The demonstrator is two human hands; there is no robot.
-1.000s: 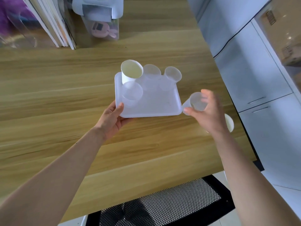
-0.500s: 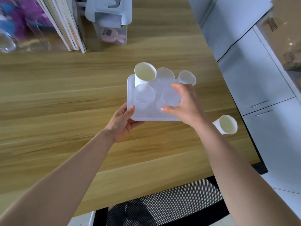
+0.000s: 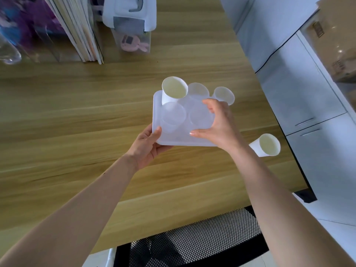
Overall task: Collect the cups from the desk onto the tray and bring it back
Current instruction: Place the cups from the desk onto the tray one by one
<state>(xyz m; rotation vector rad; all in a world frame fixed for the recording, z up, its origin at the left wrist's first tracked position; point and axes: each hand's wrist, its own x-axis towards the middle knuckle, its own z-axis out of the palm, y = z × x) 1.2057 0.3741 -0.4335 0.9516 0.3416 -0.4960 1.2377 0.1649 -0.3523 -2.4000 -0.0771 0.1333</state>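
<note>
A translucent white tray is lifted at its near left corner by my left hand, thumb on top. On it stand a white paper cup at the back left and several clear plastic cups, among them two along the back and one at the front left. My right hand curves over the tray with thumb and fingers spread around another clear cup standing on it. A second white paper cup stands on the wooden desk to the right of the tray, near the desk's edge.
Upright books and a clear box holding a pink item line the desk's far side. White cabinets stand right of the desk. A black mesh chair is below the near edge.
My right hand carried a clear cup from the desk beside the tray onto the tray, then spread its fingers around it. My left hand kept hold of the tray corner.
</note>
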